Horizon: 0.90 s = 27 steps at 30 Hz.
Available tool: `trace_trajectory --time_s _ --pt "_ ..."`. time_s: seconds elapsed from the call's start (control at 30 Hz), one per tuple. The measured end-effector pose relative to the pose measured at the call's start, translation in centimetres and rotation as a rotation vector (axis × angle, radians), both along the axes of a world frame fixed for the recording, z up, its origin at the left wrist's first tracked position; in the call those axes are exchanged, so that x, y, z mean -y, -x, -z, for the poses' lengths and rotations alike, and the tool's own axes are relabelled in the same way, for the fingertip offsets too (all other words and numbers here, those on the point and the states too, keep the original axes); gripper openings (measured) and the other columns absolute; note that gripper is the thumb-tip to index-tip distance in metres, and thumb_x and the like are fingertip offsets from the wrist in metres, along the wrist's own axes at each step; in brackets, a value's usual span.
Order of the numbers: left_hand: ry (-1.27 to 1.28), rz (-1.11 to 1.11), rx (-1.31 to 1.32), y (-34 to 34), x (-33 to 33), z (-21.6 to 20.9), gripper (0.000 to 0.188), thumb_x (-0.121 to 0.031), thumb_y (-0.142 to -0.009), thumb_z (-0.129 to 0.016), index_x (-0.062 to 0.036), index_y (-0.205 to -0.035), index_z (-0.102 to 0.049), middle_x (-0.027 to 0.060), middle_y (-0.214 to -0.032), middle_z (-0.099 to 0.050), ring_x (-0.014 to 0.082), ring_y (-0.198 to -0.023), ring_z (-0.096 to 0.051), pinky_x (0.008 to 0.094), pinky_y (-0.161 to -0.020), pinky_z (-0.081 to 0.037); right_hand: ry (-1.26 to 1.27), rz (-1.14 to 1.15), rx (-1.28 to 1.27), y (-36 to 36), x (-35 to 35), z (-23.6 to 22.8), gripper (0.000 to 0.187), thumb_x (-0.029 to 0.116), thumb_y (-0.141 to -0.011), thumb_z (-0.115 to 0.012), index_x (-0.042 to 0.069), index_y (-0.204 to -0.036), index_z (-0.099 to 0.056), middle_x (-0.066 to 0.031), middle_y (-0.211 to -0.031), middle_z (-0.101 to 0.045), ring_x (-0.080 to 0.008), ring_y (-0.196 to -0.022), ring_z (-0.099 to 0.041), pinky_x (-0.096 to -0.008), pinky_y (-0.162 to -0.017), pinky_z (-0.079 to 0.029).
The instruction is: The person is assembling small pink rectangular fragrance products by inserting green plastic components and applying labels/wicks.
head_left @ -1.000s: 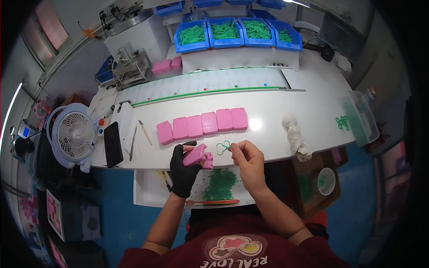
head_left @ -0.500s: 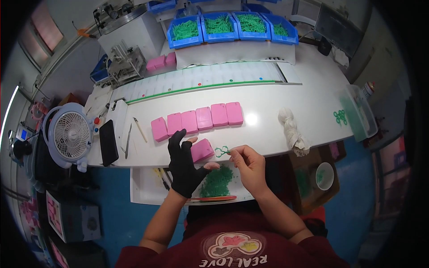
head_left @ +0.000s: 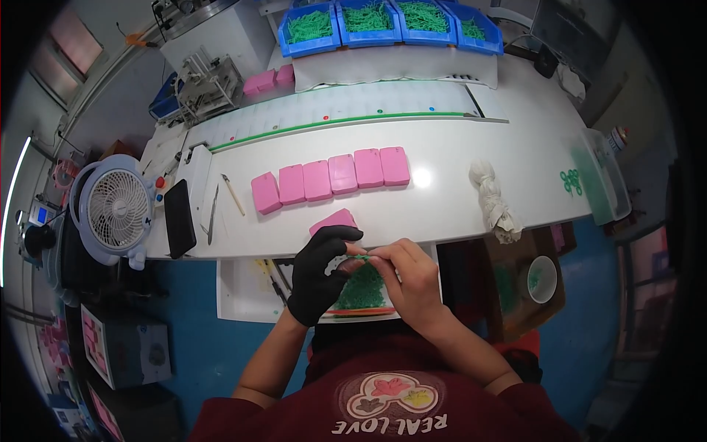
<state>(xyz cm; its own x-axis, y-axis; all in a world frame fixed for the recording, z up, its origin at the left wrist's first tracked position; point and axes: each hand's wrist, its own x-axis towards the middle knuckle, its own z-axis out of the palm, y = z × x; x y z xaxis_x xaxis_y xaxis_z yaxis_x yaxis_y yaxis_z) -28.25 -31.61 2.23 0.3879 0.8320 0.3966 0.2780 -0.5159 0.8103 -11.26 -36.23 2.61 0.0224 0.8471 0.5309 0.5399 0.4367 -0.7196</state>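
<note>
Small green part (head_left: 362, 258), too small to read its axis, sits at the tabletop (head_left: 456, 206) front edge, pinched between both hands. Left hand (head_left: 321, 274) gloved, right hand (head_left: 409, 274) bare, both grips clenched on it. Pink block (head_left: 333, 220) just behind.

I've got a tiny green piece (head_left: 362, 257) pinched right where my fingertips meet, too small to make out its shape. Just above it, 1 pink rectangular block (head_left: 333, 220) lies tilted on the white table edge, touching my gloved fingers, and a heap of green bits (head_left: 361, 289) sits in the tray below.
</note>
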Motion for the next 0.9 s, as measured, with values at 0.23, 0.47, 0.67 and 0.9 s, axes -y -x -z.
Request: trace_trajectory --time_s 0.23,0.47,0.67,0.9 --pt "0.001 -0.016 -0.008 0.0 0.0 0.1 0.018 -0.002 -0.075 -0.073 -0.0061 -0.093 -0.069 0.0087 -0.106 -0.065 0.024 -0.101 -0.063 0.0342 -0.086 -0.05 0.233 -0.074 -0.23 -0.2 -0.1 0.6 0.008 0.008 -0.088 -0.065 0.0 -0.09 -0.064 -0.0121 -0.079 -0.061 -0.0235 -0.067 -0.06 -0.032 -0.06 -0.046" --pt "-0.002 -0.015 -0.017 0.2 -0.1 0.4 0.018 -0.003 -0.075 -0.073 -0.0054 -0.093 -0.069 0.0087 -0.107 -0.064 0.0242 -0.102 -0.063 0.0343 -0.087 -0.05 0.267 -0.085 -0.27 -0.2 -0.2 1.0 0.009 0.008 -0.089 -0.064 -0.001 -0.091 -0.065 -0.0116 -0.079 -0.061 -0.0179 -0.065 -0.059 -0.0292 -0.059 -0.045" --pt "0.043 -0.033 0.01 -0.2 0.3 -0.3 0.021 -0.003 -0.074 -0.074 -0.0055 -0.094 -0.068 0.0089 -0.107 -0.064 0.0237 -0.102 -0.062 0.0341 -0.088 -0.049 0.499 -0.196 -0.609 -0.5 -0.4 3.4 0.012 0.011 -0.092 -0.064 -0.001 -0.093 -0.065 -0.003 -0.081 -0.064 -0.0069 -0.071 -0.057 -0.0227 -0.061 -0.044" --pt "0.024 -0.019 0.004 0.4 0.0 0.5 0.021 -0.004 -0.073 -0.075 -0.0057 -0.093 -0.068 0.009 -0.107 -0.064 0.0231 -0.102 -0.063 0.0335 -0.086 -0.05 0.642 -0.338 -0.904 -0.8 -0.6 4.2 0.015 0.016 -0.096 -0.06 0.002 -0.098 -0.064 0.0001 -0.082 -0.063 -0.0043 -0.076 -0.055 -0.0198 -0.066 -0.042"
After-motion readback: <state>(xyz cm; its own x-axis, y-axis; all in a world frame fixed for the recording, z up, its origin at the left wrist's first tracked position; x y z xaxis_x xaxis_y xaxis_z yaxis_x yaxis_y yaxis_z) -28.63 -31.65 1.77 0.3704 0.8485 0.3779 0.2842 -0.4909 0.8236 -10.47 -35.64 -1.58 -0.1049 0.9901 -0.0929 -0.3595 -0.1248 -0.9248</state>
